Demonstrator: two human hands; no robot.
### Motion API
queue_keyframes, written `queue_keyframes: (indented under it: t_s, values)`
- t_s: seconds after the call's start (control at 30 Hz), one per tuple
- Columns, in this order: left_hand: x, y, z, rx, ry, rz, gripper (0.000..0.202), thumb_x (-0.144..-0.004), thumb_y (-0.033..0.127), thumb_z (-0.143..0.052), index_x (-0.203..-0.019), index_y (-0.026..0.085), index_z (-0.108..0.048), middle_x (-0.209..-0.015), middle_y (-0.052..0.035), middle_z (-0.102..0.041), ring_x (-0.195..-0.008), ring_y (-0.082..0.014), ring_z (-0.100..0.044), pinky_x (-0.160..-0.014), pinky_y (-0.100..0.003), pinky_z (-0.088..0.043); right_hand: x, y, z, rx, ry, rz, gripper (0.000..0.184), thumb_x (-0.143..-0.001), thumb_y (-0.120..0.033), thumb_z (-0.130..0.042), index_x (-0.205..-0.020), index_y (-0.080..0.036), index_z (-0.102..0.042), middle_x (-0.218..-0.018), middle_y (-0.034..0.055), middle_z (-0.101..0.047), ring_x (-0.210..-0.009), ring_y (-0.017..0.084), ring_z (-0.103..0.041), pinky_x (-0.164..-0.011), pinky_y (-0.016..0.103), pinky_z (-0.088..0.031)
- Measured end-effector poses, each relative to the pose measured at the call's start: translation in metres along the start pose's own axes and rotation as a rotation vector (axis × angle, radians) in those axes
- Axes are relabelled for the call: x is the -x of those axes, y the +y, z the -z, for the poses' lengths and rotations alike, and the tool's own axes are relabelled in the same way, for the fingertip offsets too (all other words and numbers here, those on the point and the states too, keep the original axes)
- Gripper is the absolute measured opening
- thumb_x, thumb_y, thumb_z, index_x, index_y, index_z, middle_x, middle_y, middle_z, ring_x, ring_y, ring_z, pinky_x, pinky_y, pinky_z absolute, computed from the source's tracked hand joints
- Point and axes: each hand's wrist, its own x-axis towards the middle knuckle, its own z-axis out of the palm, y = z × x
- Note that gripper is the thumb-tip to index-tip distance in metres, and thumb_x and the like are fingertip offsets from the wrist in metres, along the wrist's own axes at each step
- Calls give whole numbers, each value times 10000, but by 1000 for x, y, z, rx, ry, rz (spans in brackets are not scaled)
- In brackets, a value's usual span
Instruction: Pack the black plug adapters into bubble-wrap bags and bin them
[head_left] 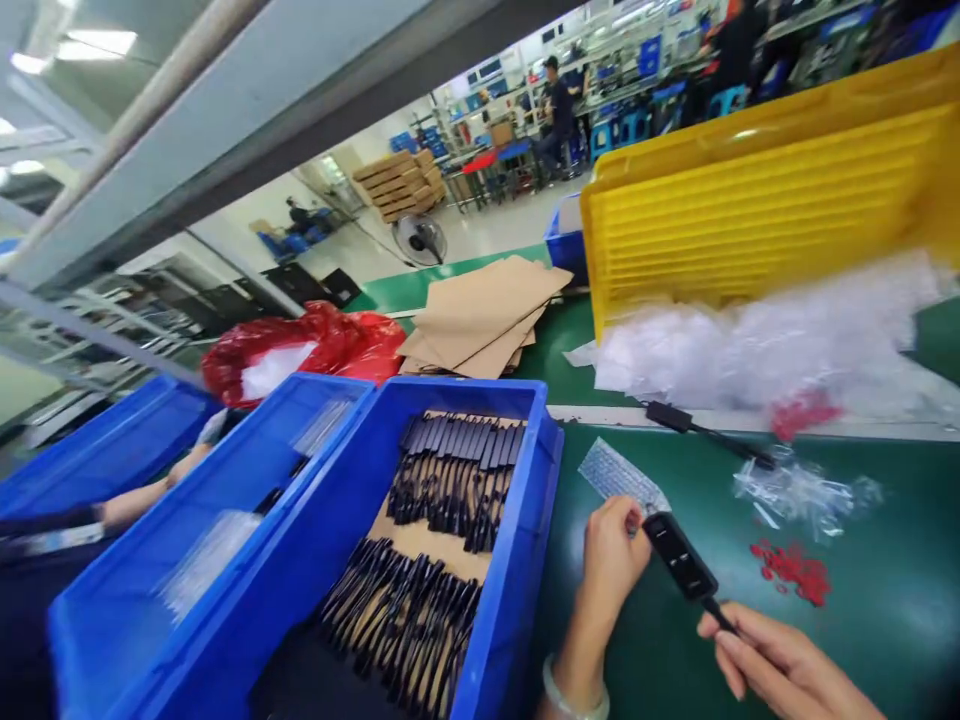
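My left hand (616,548), with a bangle on the wrist, pinches a clear bubble-wrap sleeve (619,472) near its opening. One end of a black cable adapter (679,555) with small ports on its face meets that opening; whether it is inside is hard to see. My right hand (772,650) grips the adapter's short cable between thumb and fingers. Left of my hands, a blue bin (546,500) holds rows of similar black adapters (461,440) on cardboard. Another black adapter (670,416) lies farther back with its cable stretched to the right.
Red small pieces (793,572) and crumpled clear plastic (806,490) lie on the green table (885,640). White plastic bags (750,345) sit before a yellow tray (772,200). Cardboard sheets (480,315) and a red bag (315,340) are behind. A co-worker's arm (139,500) reaches beside another blue bin (225,480).
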Motion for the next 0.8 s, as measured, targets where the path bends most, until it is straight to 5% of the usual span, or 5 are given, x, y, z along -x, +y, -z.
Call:
queue_keyframes:
  t_s: [0.1, 0.27, 0.57, 0.8]
  values:
    - [1, 1, 6, 132, -35, 3, 149, -660, 43, -489, -633, 189, -483, -590, 53, -475, -581, -102, -459, -559, -202, -322, -5, -10, 2, 144, -28, 84, 496, -954, -599, -344, -916, -194, -627, -677, 9, -581, -679, 155, -571, -693, 234, -445]
    - [3, 1, 14, 252, -52, 24, 158, -668, 48, -435, -675, 190, -504, -604, 55, -466, -576, -93, -455, -537, -183, -325, -10, -15, 3, 283, 18, 88, 435, -997, -495, -306, -859, -188, -581, -721, 5, -587, -658, 139, -552, -646, 224, -397]
    - [3, 4, 16, 373, 30, 65, 109, -814, 212, -468, -718, 183, -512, -696, 9, -508, -633, -112, -536, -524, -178, -459, -5, -16, 8, 309, 70, 89, 437, -1002, -491, -276, -847, -196, -558, -736, 15, -594, -667, 152, -558, -629, 238, -401]
    - [8, 9, 16, 367, 79, -3, 126, -829, 173, -448, -705, 195, -458, -787, 1, -465, -659, -106, -497, -521, -171, -458, -8, -11, 8, 313, 113, 97, 443, -992, -470, -337, -761, -195, -595, -791, 35, -663, -709, 170, -615, -716, 250, -458]
